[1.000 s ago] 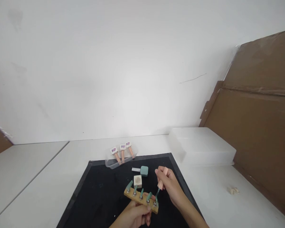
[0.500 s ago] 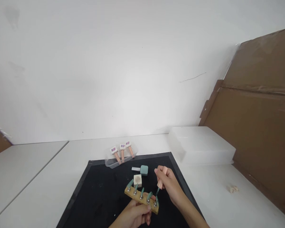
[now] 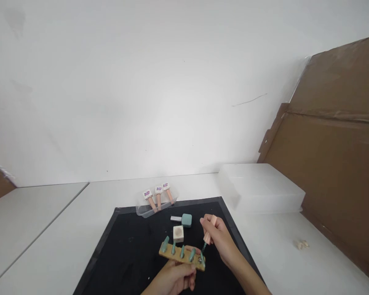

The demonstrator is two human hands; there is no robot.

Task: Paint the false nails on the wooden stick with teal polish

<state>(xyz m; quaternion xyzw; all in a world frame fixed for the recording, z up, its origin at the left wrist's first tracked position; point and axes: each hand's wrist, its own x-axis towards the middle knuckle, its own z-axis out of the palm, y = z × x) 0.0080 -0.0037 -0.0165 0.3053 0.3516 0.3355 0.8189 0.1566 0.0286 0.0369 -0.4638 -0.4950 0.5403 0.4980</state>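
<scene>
Wooden holder (image 3: 182, 257) with teal nail tips gripped by left hand (image 3: 175, 278) above black mat (image 3: 126, 254). Brush (image 3: 208, 237) pinched in right hand (image 3: 219, 237) fingers, tip at end nail. Holder best kept steady, strokes light.

— What sits at the bottom centre of the frame?

— A tan wooden strip holder (image 3: 182, 256) carrying a row of five teal false nail tips (image 3: 182, 250) on metal pegs, lifted above the black mat and tilted, its right end lower.

— And just to its right?

— A slim peach-handled nail polish brush (image 3: 208, 234), slanted, its dark bristle end pointing down toward the rightmost tip of the row.
</scene>
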